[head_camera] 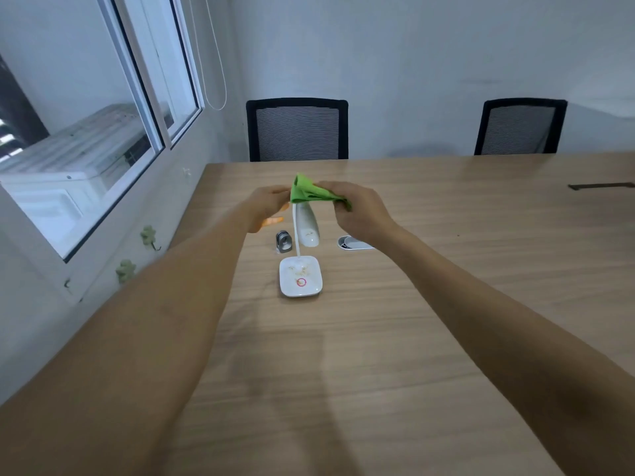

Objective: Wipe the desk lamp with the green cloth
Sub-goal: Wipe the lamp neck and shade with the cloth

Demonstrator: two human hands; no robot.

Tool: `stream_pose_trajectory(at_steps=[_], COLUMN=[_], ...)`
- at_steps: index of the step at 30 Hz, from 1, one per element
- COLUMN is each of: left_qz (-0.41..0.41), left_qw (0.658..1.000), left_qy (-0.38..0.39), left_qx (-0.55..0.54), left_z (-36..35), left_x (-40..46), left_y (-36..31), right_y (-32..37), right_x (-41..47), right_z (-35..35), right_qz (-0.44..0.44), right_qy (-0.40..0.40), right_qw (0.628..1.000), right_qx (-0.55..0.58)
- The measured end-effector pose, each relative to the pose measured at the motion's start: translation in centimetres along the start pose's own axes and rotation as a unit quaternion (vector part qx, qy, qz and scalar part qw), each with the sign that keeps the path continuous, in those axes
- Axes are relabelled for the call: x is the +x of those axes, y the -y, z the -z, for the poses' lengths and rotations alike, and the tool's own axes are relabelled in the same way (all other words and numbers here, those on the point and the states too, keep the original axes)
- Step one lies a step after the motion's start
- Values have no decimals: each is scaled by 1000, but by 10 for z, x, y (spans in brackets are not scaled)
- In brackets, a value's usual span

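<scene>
A small white desk lamp stands on the wooden table, its square base [301, 276] speckled with brownish crumbs around a red ring. Its thin neck rises to a drooping white head [307, 224]. The green cloth [307, 193] is bunched over the top of the neck, above the head. My right hand [357, 211] grips the cloth's right end. My left hand [266, 207] is at the cloth's left edge with fingers curled; whether it holds the cloth or the lamp neck is hidden.
A small grey metal object [283, 241] stands left of the lamp neck. An orange thing [272, 220] peeks from under my left hand. An oval cable grommet [354, 242] lies right of the lamp. Two black mesh chairs [297, 130] [519, 128] stand behind the table [446, 269]; windows line the left wall.
</scene>
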State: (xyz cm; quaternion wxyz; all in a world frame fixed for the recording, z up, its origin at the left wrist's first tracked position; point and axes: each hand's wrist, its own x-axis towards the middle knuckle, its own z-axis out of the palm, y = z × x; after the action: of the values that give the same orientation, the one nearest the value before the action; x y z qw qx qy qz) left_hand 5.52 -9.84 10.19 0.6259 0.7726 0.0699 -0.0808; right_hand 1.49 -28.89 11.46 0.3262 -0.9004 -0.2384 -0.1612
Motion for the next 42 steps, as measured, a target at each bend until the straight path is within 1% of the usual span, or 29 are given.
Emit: stream_pose_trajectory(at_steps=[5, 8, 13, 16, 18, 22, 24, 26, 29, 31, 38, 40, 42], left_qz=[-4, -6, -4, -4, -2, 4, 3, 0, -3, -7, -9, -8, -7], left_qw=[1000, 1000, 1000, 999, 999, 998, 998, 997, 998, 998, 996, 996, 995], left_qy=[-3, 11, 24, 19, 22, 21, 23, 17, 7, 8, 17, 17, 14], left_qx=[-13, -9, 11, 31, 42, 53, 61, 70, 58, 59, 90, 92, 94], left_z=[2, 3, 5, 5, 5, 5, 5, 5, 7, 7, 7, 8, 8], left_x=[5, 4, 3, 3, 3, 5, 4, 5, 8, 8, 4, 5, 5], left_y=[2, 3, 2, 1, 0, -1, -1, 0, 3, 4, 2, 2, 1], right_y=[0, -3, -11, -14, -12, 0, 4, 6, 9, 10, 4, 4, 6], right_x=[-15, -38, -81, -96, -94, -60, -41, -30, -33, -45, -98, -100, -89], right_z=[2, 4, 13, 13, 12, 8, 5, -2, -13, -16, -11, -9, -7], right_qz=[55, 116, 218, 268, 263, 166, 116, 101, 125, 153, 287, 301, 276], right_qy=[41, 36, 20, -10, -48, -120, -112, -72, -21, -14, -48, -70, -97], right_qw=[997, 990, 970, 952, 953, 974, 983, 988, 988, 984, 942, 937, 943], right_qx=[-37, -65, -108, -145, -143, -92, -86, -87, -89, -92, -166, -166, -158])
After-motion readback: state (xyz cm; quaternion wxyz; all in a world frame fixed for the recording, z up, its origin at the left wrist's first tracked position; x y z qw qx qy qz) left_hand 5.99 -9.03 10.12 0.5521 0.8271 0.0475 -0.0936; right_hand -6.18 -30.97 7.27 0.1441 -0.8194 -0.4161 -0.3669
